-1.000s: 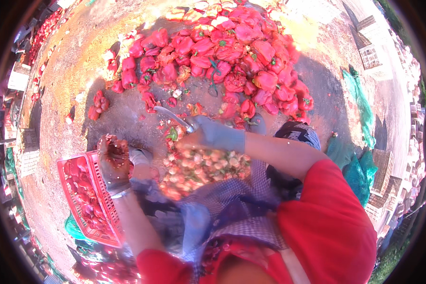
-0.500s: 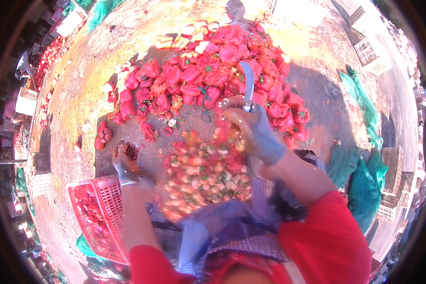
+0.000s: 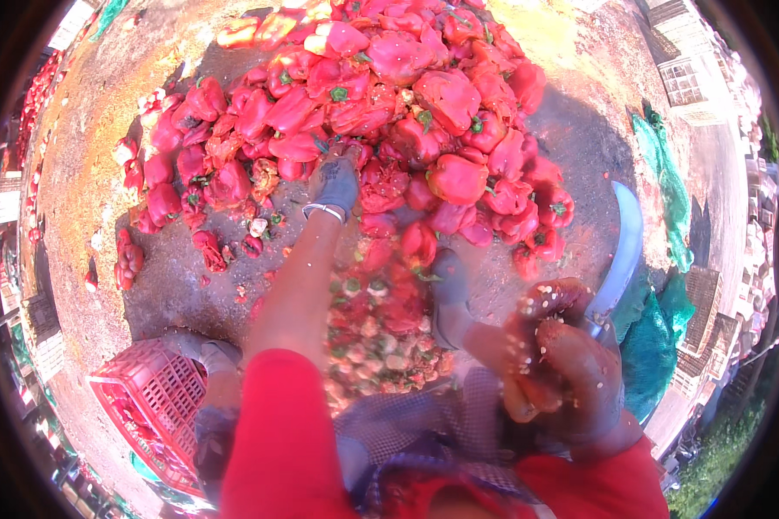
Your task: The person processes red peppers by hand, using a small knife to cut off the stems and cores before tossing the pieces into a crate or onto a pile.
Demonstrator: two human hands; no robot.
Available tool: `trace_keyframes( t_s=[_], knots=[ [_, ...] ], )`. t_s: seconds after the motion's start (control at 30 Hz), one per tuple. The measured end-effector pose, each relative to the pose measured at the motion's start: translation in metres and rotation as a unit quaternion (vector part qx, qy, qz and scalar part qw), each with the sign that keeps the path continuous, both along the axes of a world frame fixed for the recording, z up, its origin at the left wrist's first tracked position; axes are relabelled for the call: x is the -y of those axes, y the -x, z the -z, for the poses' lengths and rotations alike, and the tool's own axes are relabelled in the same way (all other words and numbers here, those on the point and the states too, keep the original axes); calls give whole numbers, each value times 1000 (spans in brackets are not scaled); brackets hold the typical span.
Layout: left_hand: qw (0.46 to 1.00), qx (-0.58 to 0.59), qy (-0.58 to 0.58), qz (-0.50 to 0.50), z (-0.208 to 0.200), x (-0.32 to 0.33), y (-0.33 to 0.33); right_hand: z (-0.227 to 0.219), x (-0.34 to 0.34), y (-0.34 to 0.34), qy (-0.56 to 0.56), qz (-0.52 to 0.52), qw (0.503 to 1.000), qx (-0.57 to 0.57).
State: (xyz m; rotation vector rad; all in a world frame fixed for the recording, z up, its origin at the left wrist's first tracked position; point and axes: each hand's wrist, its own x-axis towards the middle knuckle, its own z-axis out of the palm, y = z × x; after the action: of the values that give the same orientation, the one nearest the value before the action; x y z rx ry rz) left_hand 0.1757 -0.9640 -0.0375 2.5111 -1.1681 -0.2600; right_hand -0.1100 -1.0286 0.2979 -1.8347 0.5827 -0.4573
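Observation:
My left hand (image 3: 334, 179), in a grey glove, reaches forward into a heap of red bell peppers (image 3: 454, 179). Its fingertips touch the peppers at the front of the heap, but they are partly hidden and blurred. Close to my body on the right, my right hand (image 3: 571, 368) is closed around a curved knife (image 3: 621, 246), its blade pointing up and away from me. Wet pepper seeds cling to those fingers. Between my legs lies a blurred pile of pepper cores and scraps (image 3: 376, 346).
A pink plastic crate (image 3: 160, 389) with red pieces inside stands tilted at my left. My shoe (image 3: 450, 290) rests beside the scraps. Green netting (image 3: 653, 337) lies at the right, near pale stacked crates (image 3: 692, 86). Loose pepper bits dot the ground by the heap.
My left hand has gone from beside the crate forward to the heap. My right hand has drawn back and rightward with the knife. The heap now appears larger.

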Motion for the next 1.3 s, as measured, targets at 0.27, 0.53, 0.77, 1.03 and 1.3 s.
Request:
trace_keyframes(
  t_s=[0.27, 0.53, 0.77, 1.03, 1.3],
  knots=[
    [988, 9, -150, -42, -18, 41, 3, -29, -13, -33, -506, 173, 830, -159],
    [993, -42, -31, -107, -29, -43, 16, -4, -22, -32, 284, -167, 944, -21],
    [931, -158, 253, -209, -45, -139, 23, -10, -59, -40, -248, 18, 958, -146],
    [917, -179, 292, -207, -216, -217, 54, 37, -109, -60, 56, -186, 980, -49],
    [898, -157, 354, -211, -305, -274, 105, 67, -155, -76, 316, -243, 906, 144]
  ],
)
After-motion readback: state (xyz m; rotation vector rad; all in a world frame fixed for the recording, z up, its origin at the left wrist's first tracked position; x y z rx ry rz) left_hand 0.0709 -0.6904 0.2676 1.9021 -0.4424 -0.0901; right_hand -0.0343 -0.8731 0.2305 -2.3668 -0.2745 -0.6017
